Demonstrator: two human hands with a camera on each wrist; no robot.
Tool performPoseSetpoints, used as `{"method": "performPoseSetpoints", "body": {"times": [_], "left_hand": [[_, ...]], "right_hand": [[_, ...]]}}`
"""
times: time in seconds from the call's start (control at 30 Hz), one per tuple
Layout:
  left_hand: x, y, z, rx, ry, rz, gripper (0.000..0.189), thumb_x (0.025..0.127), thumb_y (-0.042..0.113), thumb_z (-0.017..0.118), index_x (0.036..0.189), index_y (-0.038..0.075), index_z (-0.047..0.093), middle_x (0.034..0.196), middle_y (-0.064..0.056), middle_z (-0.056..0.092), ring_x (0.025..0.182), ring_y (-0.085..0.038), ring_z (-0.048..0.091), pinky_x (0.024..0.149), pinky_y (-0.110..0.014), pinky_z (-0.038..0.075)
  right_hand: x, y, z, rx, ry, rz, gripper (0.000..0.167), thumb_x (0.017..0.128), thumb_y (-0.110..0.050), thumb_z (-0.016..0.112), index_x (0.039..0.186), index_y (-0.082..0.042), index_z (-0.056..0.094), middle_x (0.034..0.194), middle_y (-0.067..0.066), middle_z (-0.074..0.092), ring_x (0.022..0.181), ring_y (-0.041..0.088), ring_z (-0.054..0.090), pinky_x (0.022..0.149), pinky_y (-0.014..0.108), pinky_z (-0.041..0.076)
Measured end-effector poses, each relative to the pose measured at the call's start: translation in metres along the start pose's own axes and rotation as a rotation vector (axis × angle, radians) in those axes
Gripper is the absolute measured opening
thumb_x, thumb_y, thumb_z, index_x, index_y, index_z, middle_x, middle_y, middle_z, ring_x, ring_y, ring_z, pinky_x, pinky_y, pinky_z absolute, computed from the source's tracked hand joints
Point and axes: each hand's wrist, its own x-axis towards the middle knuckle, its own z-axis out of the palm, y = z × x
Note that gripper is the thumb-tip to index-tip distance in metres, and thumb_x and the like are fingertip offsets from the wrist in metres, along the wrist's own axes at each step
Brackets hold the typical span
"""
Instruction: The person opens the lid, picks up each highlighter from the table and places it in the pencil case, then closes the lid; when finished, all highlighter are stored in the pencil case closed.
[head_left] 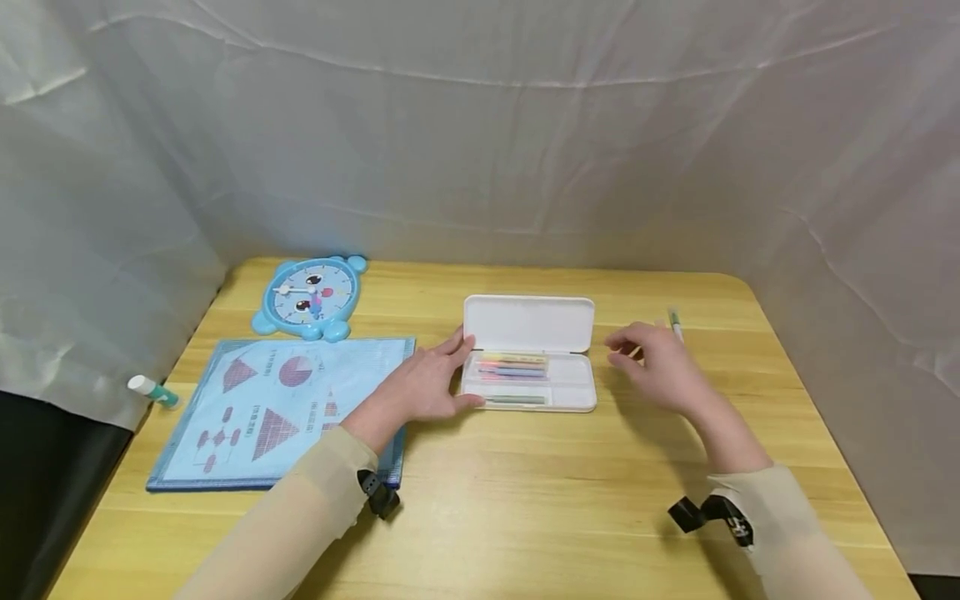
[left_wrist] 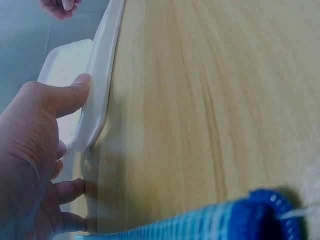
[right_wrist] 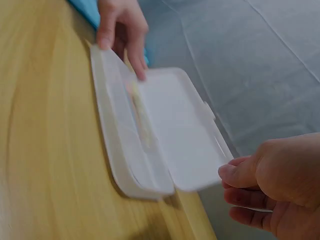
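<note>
A white pencil case (head_left: 573, 393) lies on the table with its lid (head_left: 528, 323) raised at the back. Several coloured pens (head_left: 513, 367) fill its rear compartment on the left, and a thin green pen (head_left: 516, 400) lies in the front one. My left hand (head_left: 423, 383) grips the case's left end, thumb (left_wrist: 75, 95) at the front edge and fingers toward the back. Beside the case's right end hovers my right hand (head_left: 656, 367), fingers loosely curled with nothing between them. A green-and-white marker (head_left: 676, 323) shows partly behind that hand.
To the left lies a blue mesh-edged folder (head_left: 300, 417) printed with shapes, partly under my left forearm. Behind it is a blue toy clock (head_left: 311, 296). A green glue stick (head_left: 153, 392) lies at the table's left edge. A grey curtain (head_left: 480, 150) encloses the table's back and sides.
</note>
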Motion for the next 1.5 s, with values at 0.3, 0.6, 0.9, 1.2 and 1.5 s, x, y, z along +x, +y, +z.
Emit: {"method": "performPoseSetpoints", "body": {"times": [0.3, 0.6, 0.9, 1.2, 1.5], "left_hand": [[0.000, 0.001, 0.000, -0.013, 0.000, 0.000, 0.105, 0.094, 0.072, 0.064, 0.169, 0.011, 0.022, 0.175, -0.011, 0.013, 0.136, -0.040, 0.056, 0.116, -0.064, 0.036], [-0.003, 0.000, 0.000, -0.011, 0.003, -0.007, 0.105, 0.094, 0.072, 0.064, 0.169, 0.011, 0.021, 0.174, -0.013, 0.013, 0.135, -0.041, 0.057, 0.116, -0.063, 0.037], [-0.002, 0.001, 0.000, -0.006, 0.007, 0.001, 0.105, 0.094, 0.072, 0.063, 0.169, 0.011, 0.022, 0.174, -0.014, 0.014, 0.129, -0.041, 0.061, 0.115, -0.063, 0.039], [0.000, 0.000, -0.002, 0.003, -0.001, -0.003, 0.106, 0.094, 0.073, 0.062, 0.169, 0.012, 0.021, 0.174, -0.013, 0.013, 0.134, -0.041, 0.058, 0.114, -0.063, 0.039], [0.000, 0.000, 0.000, -0.001, 0.005, -0.005, 0.105, 0.094, 0.073, 0.063, 0.169, 0.011, 0.022, 0.175, -0.013, 0.014, 0.135, -0.040, 0.057, 0.114, -0.063, 0.039]], "right_hand": [[-0.016, 0.029, -0.025, -0.033, 0.092, 0.158, 0.022, 0.101, -0.005, 0.071, 0.118, 0.009, 0.072, 0.109, 0.026, 0.072, 0.093, 0.038, 0.069, 0.082, 0.054, 0.056], [-0.022, 0.063, -0.025, -0.083, 0.131, 0.258, 0.025, 0.099, -0.010, 0.073, 0.111, 0.012, 0.073, 0.096, 0.022, 0.073, 0.088, 0.038, 0.070, 0.071, 0.043, 0.057], [-0.030, 0.083, -0.011, -0.149, 0.150, 0.357, 0.021, 0.098, -0.012, 0.074, 0.098, 0.009, 0.073, 0.086, 0.018, 0.073, 0.080, 0.035, 0.068, 0.073, 0.053, 0.056], [-0.033, 0.087, -0.004, -0.209, 0.169, 0.392, 0.020, 0.094, -0.011, 0.076, 0.093, 0.009, 0.075, 0.078, 0.014, 0.071, 0.071, 0.033, 0.068, 0.066, 0.053, 0.057], [-0.034, 0.088, 0.001, -0.139, 0.209, 0.377, 0.016, 0.096, -0.007, 0.075, 0.098, 0.008, 0.076, 0.084, 0.017, 0.074, 0.077, 0.032, 0.069, 0.069, 0.047, 0.056]]}}
